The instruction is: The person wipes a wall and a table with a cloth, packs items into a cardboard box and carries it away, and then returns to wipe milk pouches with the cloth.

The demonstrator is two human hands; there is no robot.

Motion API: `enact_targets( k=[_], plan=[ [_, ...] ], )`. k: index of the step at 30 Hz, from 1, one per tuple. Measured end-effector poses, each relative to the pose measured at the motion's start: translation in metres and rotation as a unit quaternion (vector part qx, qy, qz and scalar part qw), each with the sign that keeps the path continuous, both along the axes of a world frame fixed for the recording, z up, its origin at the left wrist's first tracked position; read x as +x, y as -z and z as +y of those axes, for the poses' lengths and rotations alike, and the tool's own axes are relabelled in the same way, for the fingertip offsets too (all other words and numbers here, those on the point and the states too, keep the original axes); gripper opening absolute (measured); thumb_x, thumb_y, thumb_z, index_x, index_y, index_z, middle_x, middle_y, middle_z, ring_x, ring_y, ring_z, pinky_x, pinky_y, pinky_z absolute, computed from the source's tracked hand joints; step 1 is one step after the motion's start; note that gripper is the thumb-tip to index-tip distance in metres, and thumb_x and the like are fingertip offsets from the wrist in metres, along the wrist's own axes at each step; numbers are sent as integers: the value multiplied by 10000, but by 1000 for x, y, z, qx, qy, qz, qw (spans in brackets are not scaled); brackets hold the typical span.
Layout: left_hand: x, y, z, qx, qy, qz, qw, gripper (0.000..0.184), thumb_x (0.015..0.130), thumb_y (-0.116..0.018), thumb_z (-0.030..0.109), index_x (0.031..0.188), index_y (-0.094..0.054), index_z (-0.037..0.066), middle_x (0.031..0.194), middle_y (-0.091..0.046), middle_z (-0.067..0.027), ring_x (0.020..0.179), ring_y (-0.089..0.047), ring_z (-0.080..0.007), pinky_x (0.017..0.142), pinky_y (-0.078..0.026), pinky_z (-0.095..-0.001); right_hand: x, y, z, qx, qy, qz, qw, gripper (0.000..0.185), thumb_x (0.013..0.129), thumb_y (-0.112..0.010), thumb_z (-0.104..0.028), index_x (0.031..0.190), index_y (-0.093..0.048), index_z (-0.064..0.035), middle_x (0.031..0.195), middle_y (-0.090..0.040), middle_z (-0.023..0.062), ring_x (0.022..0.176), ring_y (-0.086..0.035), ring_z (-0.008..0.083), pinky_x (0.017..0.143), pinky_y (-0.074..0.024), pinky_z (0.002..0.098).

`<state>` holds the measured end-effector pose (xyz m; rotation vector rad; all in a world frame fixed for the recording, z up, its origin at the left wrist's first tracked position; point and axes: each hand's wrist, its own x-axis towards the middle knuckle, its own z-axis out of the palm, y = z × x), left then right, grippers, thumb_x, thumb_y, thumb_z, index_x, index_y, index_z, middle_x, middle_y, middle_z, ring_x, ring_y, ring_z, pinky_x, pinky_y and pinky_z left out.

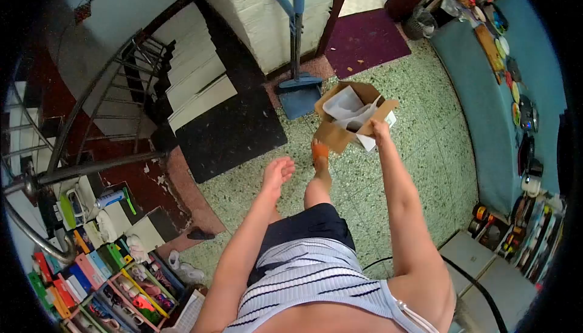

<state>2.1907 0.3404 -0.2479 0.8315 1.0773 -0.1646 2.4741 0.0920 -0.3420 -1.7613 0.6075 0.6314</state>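
Note:
An opened cardboard box with its flaps up hangs in front of me, over the speckled floor. My right hand grips one of its flaps at the near right side. White, partly translucent packing material shows inside it; anything underneath is hidden. Held away from the box, my left hand has loosely curved fingers and nothing in it. Below the box, an orange sandal is on my forward foot.
A blue dustpan with long handles stands by the white brick wall. Left are a black mat, stairs and a metal railing. A purple mat lies at the doorway. Crowded shelves stand lower left.

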Motion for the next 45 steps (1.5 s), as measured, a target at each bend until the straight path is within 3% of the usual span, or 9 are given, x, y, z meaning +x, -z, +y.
enact_targets(
  k=[3,5,7,15,27,39,42,44,45],
  plan=[
    [40,14,-15,-29,-26,24,999,249,929,-479,166,1133,-563,52,1031,-633,-66,875,-622,-147,749,-503,-277,69,44,8,-75,-37,9,996,306,824,-598,-157,1074,-577,16,957,-620,159,817,-649,324,613,-587,460],
    [73,13,-21,-43,-15,33,998,255,930,-487,175,1140,-558,50,1036,-629,-71,887,-618,-151,765,-500,-286,116,117,-5,-228,-192,-76,951,404,771,-584,-239,1089,-586,11,989,-641,227,905,-629,386,795,-507,472],
    [105,12,-25,-54,2,29,998,262,931,-495,190,1147,-547,51,1038,-627,-77,893,-615,-154,780,-494,-295,133,86,27,-320,-268,-120,901,373,771,-545,-248,1028,-585,19,990,-625,269,947,-601,407,840,-463,471],
    [190,27,-11,4,39,23,999,279,932,-496,215,1151,-543,48,1076,-615,-86,926,-604,-158,796,-486,-294,151,111,122,-271,-406,-192,852,260,822,-460,-103,1052,-564,-41,946,-633,247,904,-601,418,781,-472,496],
    [183,28,-14,13,24,83,996,239,940,-470,178,1129,-549,55,1040,-625,-71,899,-610,-149,788,-487,-288,126,131,118,-226,-492,-93,836,472,832,-520,-221,1275,-469,-68,1143,-580,233,1035,-558,388,881,-449,459],
    [157,-33,-38,39,-41,-15,998,253,939,-491,217,1132,-558,67,1043,-631,-63,880,-619,-141,752,-493,-273,-13,103,25,-227,-576,-11,785,398,748,-618,-271,1063,-644,-30,1047,-624,239,1013,-595,365,873,-473,415],
    [120,-58,-34,49,-67,-61,995,250,940,-492,223,1132,-560,78,1053,-628,-56,884,-619,-139,753,-492,-273,-56,128,24,-164,-706,-133,676,305,753,-558,-230,953,-660,-23,920,-646,234,900,-623,380,787,-496,442],
    [81,-72,-30,66,-103,-89,988,245,941,-497,223,1129,-563,81,1063,-623,-55,869,-623,-141,746,-494,-274,-88,86,51,-89,-521,-8,849,307,758,-595,-251,965,-675,-39,850,-665,200,836,-659,303,737,-506,398],
    [59,-77,-28,84,-131,-93,983,245,941,-497,223,1129,-563,81,1063,-623,-55,869,-623,-141,746,-494,-274,-101,62,72,-78,-546,-22,834,307,758,-595,-251,965,-675,-39,850,-665,200,836,-659,303,737,-506,398]
  ],
)
